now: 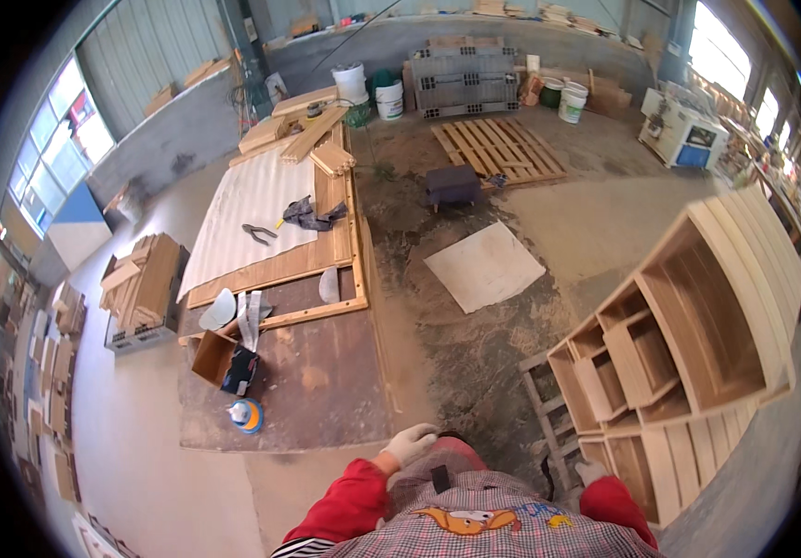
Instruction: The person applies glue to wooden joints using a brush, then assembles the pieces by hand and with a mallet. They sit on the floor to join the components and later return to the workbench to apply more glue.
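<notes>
My left hand (412, 445) wears a pale glove and lies with its fingers stretched out beside a red patch below the edge of my checked apron (475, 507). Nothing shows in it. My right hand (591, 471), also gloved, hangs low beside a wooden cabinet (633, 437) with open compartments and drawers; its fingers are mostly hidden, and I cannot tell whether it touches the wood. The cabinet stands tilted on the right, near a grey slatted pallet (554, 409).
On the left worktable (326, 391) are pliers (259, 233), a dark cloth (312, 215), an orange-blue round tool (245, 416) and an open box (214, 360). A dark stool (453, 185), a white sheet (484, 266) and a wooden pallet (503, 151) are farther off.
</notes>
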Tool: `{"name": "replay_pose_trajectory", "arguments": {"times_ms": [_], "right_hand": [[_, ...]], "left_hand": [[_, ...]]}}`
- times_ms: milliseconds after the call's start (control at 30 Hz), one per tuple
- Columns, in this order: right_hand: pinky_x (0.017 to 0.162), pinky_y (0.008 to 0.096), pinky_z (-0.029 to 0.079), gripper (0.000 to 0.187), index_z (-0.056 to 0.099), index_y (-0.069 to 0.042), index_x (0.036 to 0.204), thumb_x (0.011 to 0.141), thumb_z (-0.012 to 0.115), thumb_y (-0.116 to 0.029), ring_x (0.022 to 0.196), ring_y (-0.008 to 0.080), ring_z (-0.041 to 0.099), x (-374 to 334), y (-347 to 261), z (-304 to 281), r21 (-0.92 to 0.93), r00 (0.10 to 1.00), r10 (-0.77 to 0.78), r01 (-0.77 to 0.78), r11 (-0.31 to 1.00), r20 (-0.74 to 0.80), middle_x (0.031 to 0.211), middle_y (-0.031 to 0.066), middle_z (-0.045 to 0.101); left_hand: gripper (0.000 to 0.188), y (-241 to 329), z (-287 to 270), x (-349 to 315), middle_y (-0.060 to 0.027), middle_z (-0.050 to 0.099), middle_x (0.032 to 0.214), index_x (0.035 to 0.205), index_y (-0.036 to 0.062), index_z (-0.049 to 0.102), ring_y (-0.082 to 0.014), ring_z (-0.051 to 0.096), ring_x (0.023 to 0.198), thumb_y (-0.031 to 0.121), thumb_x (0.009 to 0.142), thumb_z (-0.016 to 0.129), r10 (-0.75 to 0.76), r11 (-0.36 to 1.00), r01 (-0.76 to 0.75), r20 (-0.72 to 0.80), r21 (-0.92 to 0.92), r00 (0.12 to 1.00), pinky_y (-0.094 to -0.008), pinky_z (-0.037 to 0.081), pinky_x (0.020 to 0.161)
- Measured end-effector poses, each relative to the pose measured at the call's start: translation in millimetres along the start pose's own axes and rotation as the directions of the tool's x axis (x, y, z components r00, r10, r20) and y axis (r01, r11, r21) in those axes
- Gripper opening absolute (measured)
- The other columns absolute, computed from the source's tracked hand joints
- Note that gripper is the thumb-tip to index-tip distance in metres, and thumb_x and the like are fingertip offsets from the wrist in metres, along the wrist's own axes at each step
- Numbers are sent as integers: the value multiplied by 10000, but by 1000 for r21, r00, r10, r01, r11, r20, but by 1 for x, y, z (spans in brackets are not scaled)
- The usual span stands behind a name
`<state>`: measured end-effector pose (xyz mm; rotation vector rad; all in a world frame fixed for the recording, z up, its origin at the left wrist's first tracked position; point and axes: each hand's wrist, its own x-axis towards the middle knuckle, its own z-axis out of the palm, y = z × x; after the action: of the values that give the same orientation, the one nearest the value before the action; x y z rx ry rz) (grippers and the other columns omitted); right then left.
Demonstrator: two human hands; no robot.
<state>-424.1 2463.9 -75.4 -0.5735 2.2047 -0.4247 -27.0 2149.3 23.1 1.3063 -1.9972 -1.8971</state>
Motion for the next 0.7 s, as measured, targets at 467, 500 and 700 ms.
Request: {"name": "replay_pose_trajectory", "arguments": {"times_ms": [467,500,700], "right_hand": [[843,341,482,430,615,23,1105,829,584,-305,962,276,630,297,-299,-75,-119,952,-146,183,976,269,1011,182,663],[878,345,472,420,615,18,1108,825,590,-292,998,273,622,327,-285,-69,-62,950,-119,143,988,287,1032,179,662],[506,320,457,185,640,-21,884,871,586,-197,574,177,586,468,-300,-99,80,883,46,-94,992,468,669,82,614]], "left_hand": [[245,176,-183,348,-63,619,1040,1132,-26,563,-134,595,951,108,936,503,259,889,-333,-256,-314,931,-271,478,850],[243,199,-194,371,-60,615,1049,1134,-26,561,-131,590,956,103,935,505,295,863,-375,-263,-339,918,-268,473,856],[245,234,-269,487,-61,608,1076,1146,-23,557,-133,580,983,101,941,505,233,906,-296,-228,-301,945,-269,458,885]]}}
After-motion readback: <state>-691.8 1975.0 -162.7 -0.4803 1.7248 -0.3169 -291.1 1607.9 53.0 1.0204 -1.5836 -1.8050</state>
